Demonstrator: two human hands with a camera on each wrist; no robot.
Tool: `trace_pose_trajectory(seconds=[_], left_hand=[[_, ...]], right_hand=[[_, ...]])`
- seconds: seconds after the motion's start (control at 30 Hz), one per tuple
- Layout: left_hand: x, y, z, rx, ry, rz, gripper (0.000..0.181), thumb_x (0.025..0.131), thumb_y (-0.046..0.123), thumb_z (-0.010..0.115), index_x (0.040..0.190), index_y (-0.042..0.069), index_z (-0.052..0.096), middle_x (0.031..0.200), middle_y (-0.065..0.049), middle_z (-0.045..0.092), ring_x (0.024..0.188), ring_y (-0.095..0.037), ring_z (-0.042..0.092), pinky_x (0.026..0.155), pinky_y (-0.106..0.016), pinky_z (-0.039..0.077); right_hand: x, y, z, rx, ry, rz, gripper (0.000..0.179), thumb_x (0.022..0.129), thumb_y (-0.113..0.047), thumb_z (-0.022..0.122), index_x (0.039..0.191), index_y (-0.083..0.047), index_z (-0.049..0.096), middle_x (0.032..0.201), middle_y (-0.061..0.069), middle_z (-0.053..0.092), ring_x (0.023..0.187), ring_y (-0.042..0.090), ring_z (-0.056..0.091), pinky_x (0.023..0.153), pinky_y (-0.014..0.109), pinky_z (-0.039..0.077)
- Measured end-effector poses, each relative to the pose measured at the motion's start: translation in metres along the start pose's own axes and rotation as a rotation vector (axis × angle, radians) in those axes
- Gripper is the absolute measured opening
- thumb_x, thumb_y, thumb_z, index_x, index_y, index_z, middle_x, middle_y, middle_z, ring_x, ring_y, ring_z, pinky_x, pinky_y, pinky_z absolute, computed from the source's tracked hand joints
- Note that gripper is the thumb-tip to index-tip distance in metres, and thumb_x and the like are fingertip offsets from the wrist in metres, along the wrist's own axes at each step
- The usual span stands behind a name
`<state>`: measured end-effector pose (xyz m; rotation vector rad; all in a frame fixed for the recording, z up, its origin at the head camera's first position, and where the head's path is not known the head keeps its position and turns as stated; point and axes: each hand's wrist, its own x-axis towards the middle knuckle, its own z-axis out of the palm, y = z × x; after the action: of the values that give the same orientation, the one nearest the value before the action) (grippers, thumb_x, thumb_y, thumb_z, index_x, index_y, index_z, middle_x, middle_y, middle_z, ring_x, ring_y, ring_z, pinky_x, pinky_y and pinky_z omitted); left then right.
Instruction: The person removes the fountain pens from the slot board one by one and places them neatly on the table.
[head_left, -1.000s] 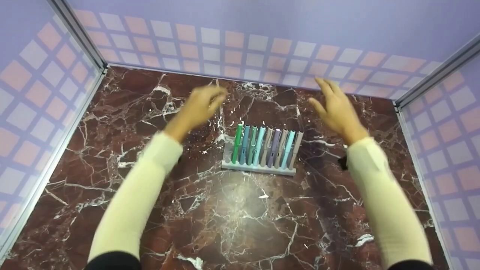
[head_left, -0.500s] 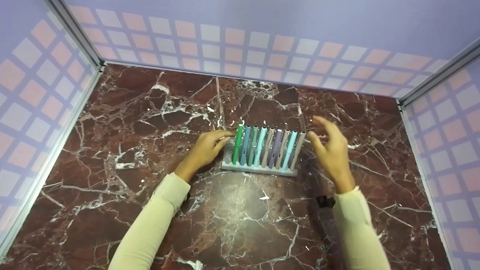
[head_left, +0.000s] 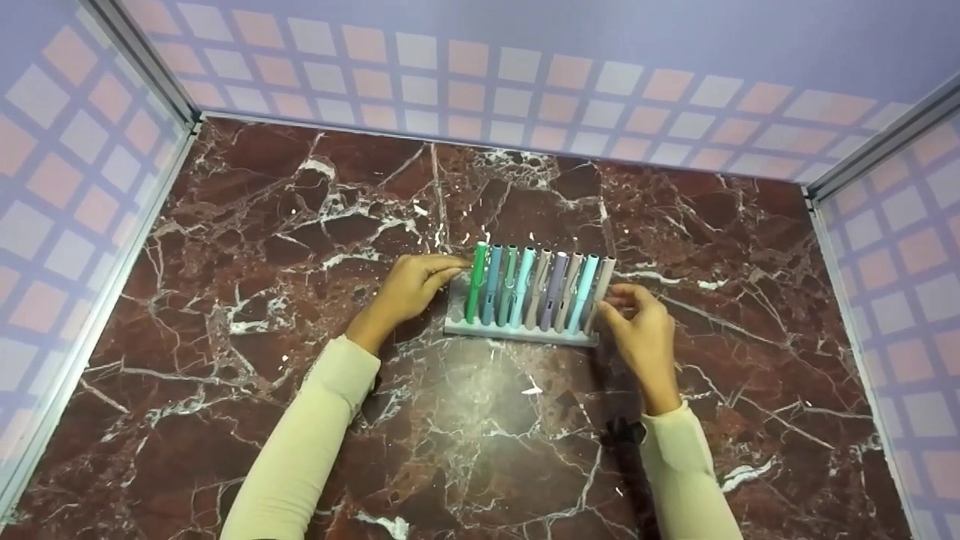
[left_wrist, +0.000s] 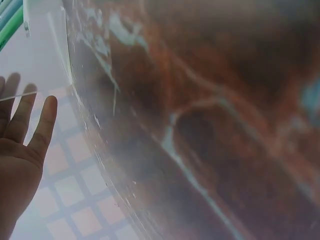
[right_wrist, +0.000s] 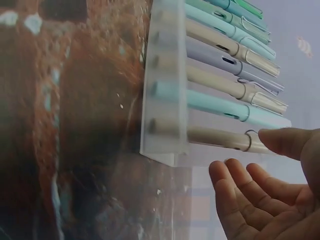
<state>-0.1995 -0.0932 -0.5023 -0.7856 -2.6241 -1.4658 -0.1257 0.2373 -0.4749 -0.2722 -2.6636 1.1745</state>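
Note:
A row of several fountain pens stands upright in a frosted clear pen stand, with a green pen at the left end and a beige pen at the right end. My left hand reaches the stand's left side, its fingertips beside the green pen; in the left wrist view its extended fingers lie at the clear edge. At the other end is my right hand. Its thumb overlaps the beige pen's cap in the right wrist view, with the other fingers loosely bent and apart from it.
A dark red marbled table with white veins lies under the stand. Lilac panels with pink and white squares enclose it at the back and both sides. Small white flecks dot the surface behind the stand.
Both hands have come down from beyond the stand to its two ends. In the last half second my right hand has closed in leftward on the beige pen, while the left has barely shifted.

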Motion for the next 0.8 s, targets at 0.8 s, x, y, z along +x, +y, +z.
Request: trace_pose_trajectory(seconds=[0.8], left_hand=[[0.010,0.015,-0.011,0.155,-0.124,0.028,0.021,0.099,0.010,0.062,0.112,-0.001,0.073,0.115,-0.017,0.073,0.110,-0.032,0.068,0.106,-0.043,0.052]], right_hand=[[-0.003,0.004,0.011,-0.024,-0.014,0.006,0.016,0.084,-0.006,0.077,0.097,0.000,0.072,0.091,0.014,0.076,0.083,0.029,0.074,0.067,0.015,0.053]])
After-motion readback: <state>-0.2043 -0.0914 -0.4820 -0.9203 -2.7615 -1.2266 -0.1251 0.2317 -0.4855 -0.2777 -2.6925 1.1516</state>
